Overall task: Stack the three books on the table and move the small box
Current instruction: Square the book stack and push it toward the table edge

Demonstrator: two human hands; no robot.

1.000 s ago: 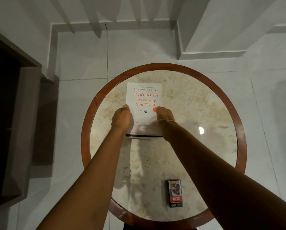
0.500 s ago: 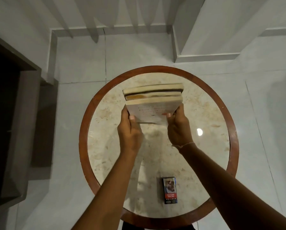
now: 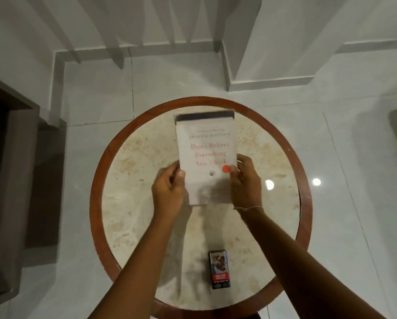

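Round marble table point(image 3: 133, 203): one small box point(image 3: 220, 270), two hands' grip point(image 3: 169, 192) point(image 3: 247, 184) closed around blurred, seemingly three-book stack point(image 3: 206, 157).

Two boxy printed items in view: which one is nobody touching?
The small box, lying alone near the table's near edge. The white book is gripped by left hand and right hand.

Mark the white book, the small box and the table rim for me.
white book point(image 3: 206, 143), head view, on its front cover.
small box point(image 3: 220, 270), head view, on its top face.
table rim point(image 3: 93, 203), head view, on the wooden left edge.
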